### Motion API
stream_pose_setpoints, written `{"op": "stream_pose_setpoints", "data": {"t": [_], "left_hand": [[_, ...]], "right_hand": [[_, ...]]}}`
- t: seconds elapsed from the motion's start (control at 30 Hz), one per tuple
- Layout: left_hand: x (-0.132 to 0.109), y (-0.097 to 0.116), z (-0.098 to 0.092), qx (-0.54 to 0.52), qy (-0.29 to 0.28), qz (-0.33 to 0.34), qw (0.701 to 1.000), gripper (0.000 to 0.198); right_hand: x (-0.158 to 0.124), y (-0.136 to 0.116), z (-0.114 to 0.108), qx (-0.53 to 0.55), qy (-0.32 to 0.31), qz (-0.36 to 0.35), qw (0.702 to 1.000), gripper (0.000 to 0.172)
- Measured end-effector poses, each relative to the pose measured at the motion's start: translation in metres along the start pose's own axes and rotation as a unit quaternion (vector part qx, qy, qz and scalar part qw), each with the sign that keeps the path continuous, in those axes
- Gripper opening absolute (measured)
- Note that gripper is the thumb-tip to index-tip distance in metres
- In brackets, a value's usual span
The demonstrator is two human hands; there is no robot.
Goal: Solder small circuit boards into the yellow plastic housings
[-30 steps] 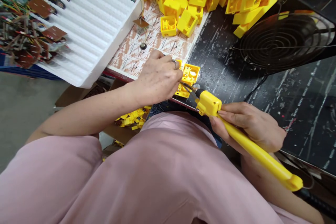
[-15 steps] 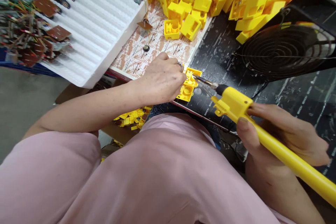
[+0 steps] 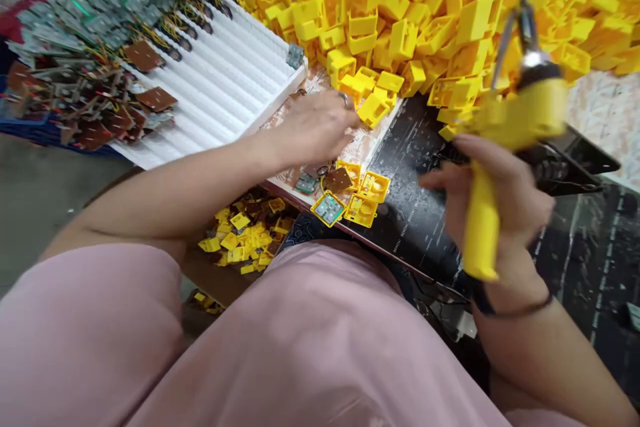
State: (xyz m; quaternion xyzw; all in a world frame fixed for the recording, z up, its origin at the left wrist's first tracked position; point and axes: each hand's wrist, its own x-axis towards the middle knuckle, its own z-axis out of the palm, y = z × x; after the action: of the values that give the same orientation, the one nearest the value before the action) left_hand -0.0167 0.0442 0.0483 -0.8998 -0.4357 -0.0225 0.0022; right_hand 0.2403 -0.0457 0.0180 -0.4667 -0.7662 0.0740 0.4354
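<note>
Your right hand (image 3: 493, 203)'s wrapped tight round the upright yellow plastic soldering iron (image 3: 520, 113); your left hand (image 3: 315, 130), grip too blurry to tell, sits nearer the open yellow plastic case (image 3: 314, 208) with its green circuit board (image 3: 329, 208), well left of the iron.

- A small electronics workshop is shown.
- Yellow plastic casings (image 3: 400, 20) are heaped across the top of the frame.
- Wired circuit boards (image 3: 100, 33) are piled at upper left, on a white foam tray (image 3: 215, 107).
- A soldering iron (image 3: 520, 113) is held at right, above a black work mat (image 3: 415, 227).
</note>
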Motion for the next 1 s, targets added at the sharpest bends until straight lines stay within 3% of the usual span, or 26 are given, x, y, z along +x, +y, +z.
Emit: {"op": "stream_pose_setpoints", "data": {"t": [0.07,0.13,0.2,0.3,0.4,0.53,0.63,0.73,0.9,1.0], "left_hand": [[0.016,-0.021,0.011,0.018,0.005,-0.033,0.999,0.034],[0.028,-0.033,0.023,0.028,-0.003,-0.048,0.998,0.04],[0.032,-0.037,0.03,0.036,-0.011,-0.054,0.998,0.039],[0.031,-0.034,0.03,0.054,-0.018,-0.063,0.996,0.041],[0.027,-0.03,0.022,0.07,-0.032,-0.054,0.996,0.047],[0.023,-0.027,0.011,0.091,-0.091,-0.009,0.992,0.044],[0.022,-0.028,0.008,0.073,-0.135,0.012,0.988,0.049],[0.021,-0.029,0.01,0.04,-0.142,0.01,0.989,0.05],[0.021,-0.026,0.009,-0.001,-0.161,0.008,0.987,0.047],[0.017,-0.028,0.007,-0.018,-0.168,-0.002,0.986,0.048]], "right_hand": [[0.029,0.017,0.023,-0.035,-0.021,-0.012,0.999,0.02],[0.055,0.034,0.049,-0.072,-0.05,-0.015,0.996,0.024],[0.073,0.046,0.073,-0.125,-0.082,-0.016,0.989,0.03],[0.084,0.055,0.093,-0.152,-0.11,-0.021,0.982,0.023],[0.076,0.055,0.086,-0.159,-0.125,-0.035,0.979,0.027],[0.056,0.054,0.056,-0.143,-0.155,-0.104,0.972,0.028],[0.05,0.054,0.043,-0.155,-0.114,-0.087,0.977,0.026],[0.058,0.055,0.049,-0.162,-0.086,-0.072,0.98,0.03],[0.076,0.059,0.076,-0.112,-0.139,-0.097,0.979,0.035],[0.07,0.059,0.073,-0.109,-0.14,-0.105,0.978,0.028]]}}
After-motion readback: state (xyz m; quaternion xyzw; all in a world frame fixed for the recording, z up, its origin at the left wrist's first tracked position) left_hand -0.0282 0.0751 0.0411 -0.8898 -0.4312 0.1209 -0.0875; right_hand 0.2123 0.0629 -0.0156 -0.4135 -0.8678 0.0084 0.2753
